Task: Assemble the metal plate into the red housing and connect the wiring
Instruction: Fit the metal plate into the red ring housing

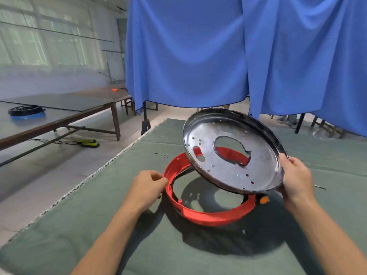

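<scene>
The red housing (pixel 208 213) lies on the green cloth (pixel 139 245) near the tabletop's middle, its left rim pinched by the left hand (pixel 148 183). The right hand (pixel 296 177) grips the metal plate (pixel 234 153) by its right edge, tilted above the housing. Small screws (pixel 167 156) lie just beyond, toward the far edge.

glossy metal plate (pixel 264 165), red plastic housing (pixel 208 216)

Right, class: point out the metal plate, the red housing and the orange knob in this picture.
metal plate (pixel 228 169): head view, on its shiny inner face below the large central hole.
red housing (pixel 214 216): head view, on the near outer wall of the ring.
orange knob (pixel 264 199): head view, on its rounded front.
</scene>
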A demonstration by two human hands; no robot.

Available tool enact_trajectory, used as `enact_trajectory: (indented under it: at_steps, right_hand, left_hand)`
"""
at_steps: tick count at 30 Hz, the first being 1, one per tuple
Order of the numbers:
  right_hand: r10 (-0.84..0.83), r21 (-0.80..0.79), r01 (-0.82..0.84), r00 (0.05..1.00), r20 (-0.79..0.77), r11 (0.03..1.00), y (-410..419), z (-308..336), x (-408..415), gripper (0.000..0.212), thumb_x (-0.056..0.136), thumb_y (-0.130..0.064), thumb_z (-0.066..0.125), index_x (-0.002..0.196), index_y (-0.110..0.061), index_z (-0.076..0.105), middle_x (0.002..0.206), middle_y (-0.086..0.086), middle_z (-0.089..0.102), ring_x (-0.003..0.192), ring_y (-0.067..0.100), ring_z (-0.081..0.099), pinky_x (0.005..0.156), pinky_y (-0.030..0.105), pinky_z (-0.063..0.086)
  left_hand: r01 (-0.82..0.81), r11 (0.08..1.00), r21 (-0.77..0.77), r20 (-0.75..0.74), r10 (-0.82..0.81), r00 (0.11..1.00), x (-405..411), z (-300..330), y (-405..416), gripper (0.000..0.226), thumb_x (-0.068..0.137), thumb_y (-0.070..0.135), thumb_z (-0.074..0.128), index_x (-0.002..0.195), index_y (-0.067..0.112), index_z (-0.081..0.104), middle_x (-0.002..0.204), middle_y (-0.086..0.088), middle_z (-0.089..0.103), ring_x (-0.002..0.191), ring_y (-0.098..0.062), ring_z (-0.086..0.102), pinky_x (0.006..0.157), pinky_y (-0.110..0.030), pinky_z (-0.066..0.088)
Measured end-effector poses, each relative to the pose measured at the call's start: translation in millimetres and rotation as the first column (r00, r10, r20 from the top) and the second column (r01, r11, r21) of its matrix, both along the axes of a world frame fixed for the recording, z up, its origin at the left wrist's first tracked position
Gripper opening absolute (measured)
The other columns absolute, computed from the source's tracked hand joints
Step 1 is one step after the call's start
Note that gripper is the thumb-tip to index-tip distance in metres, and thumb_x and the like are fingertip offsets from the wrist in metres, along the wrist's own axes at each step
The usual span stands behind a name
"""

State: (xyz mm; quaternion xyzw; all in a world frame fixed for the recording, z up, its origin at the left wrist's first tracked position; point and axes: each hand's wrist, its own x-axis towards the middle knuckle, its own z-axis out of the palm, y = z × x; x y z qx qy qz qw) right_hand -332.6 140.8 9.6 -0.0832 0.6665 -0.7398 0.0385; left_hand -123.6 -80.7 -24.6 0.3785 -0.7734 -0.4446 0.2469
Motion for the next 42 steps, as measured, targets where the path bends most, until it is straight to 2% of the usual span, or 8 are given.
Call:
enact_trajectory:
  at_steps: [5,9,12,17,22,29,36,42]
  right_hand:
    - [0.026,0.051,-0.020,0.993,-0.113,0.999,-4,-1,-1,0.024,0.092,-0.036,0.055,0.103,-0.016,0.062,0.095,0.006,0.064,0.082,0.024,0.057,0.068,0.037,0.046]
    - [0.031,0.049,-0.026,0.993,-0.110,0.998,-5,-3,-3,0.021,0.093,-0.036,0.055,0.099,-0.017,0.061,0.093,0.004,0.062,0.078,0.022,0.056,0.062,0.033,0.044]
    - [0.064,0.075,-0.055,0.990,-0.129,0.996,-9,-5,1,0.015,0.095,-0.031,0.054,0.086,-0.020,0.060,0.086,0.003,0.062,0.073,0.019,0.055,0.065,0.034,0.043]
    - [0.051,0.087,-0.039,0.988,-0.149,0.995,-10,-10,1,0.013,0.095,-0.031,0.054,0.091,-0.020,0.058,0.088,0.000,0.061,0.083,0.022,0.055,0.077,0.041,0.043]
    - [0.006,0.053,0.002,0.988,-0.153,0.999,-7,-15,-7,0.016,0.096,-0.033,0.053,0.097,-0.018,0.058,0.091,-0.001,0.061,0.081,0.018,0.056,0.073,0.037,0.043]
    - [-0.087,-0.002,0.088,0.976,-0.197,0.996,-9,-20,-5,0.018,0.096,-0.033,0.052,0.099,-0.017,0.059,0.087,-0.002,0.061,0.079,0.014,0.056,0.072,0.032,0.043]
    - [-0.109,-0.057,0.099,0.972,-0.208,0.993,-6,-21,0,0.019,0.098,-0.024,0.046,0.087,-0.024,0.061,0.087,-0.007,0.060,0.088,0.012,0.052,0.077,0.025,0.039]
    - [-0.081,-0.030,0.076,0.967,-0.241,0.997,-6,-23,0,0.020,0.094,-0.020,0.048,0.101,-0.016,0.066,0.098,-0.005,0.065,0.096,0.015,0.056,0.079,0.026,0.041]
  left_hand:
    - [-0.081,0.994,0.071,-0.256,0.097,0.962,-14,10,0,0.033,0.085,0.006,0.052,0.065,0.021,0.073,0.053,-0.002,0.064,0.047,-0.018,0.054,0.052,-0.030,0.048]
    - [-0.082,0.994,0.065,-0.408,0.102,0.907,-21,19,-1,0.042,0.087,0.009,0.054,0.060,0.033,0.074,0.066,-0.015,0.070,0.055,-0.020,0.060,0.058,-0.033,0.050]
    - [-0.011,0.990,0.140,-0.455,0.074,0.887,-24,21,-10,0.040,0.089,0.013,0.060,0.059,0.035,0.075,0.058,-0.002,0.070,0.051,-0.008,0.060,0.051,-0.021,0.052]
    - [0.141,0.909,0.392,-0.473,0.068,0.878,-43,14,-15,0.014,0.087,0.018,0.067,0.082,0.010,0.078,0.083,-0.020,0.072,0.075,-0.028,0.062,0.076,-0.046,0.052]
    - [0.214,0.819,0.533,-0.556,0.149,0.818,-59,13,-17,0.017,0.079,0.022,0.071,0.077,0.005,0.077,0.081,-0.020,0.072,0.071,-0.029,0.065,0.073,-0.041,0.055]
    - [0.670,0.614,0.417,-0.660,-0.301,0.688,-40,12,-22,0.037,0.093,0.020,0.046,0.127,0.021,0.060,0.120,-0.015,0.064,0.089,-0.029,0.067,0.069,-0.038,0.059]
    - [0.629,0.669,0.395,-0.667,-0.262,0.697,-38,17,-18,0.027,0.083,0.038,0.058,0.105,0.029,0.070,0.061,0.002,0.048,0.043,-0.008,0.042,0.035,-0.016,0.030]
    - [0.623,0.656,0.427,-0.706,-0.189,0.683,-32,18,-18,0.058,0.076,0.067,0.054,0.110,0.022,0.070,0.063,-0.004,0.039,0.036,-0.007,0.036,0.031,-0.015,0.027]
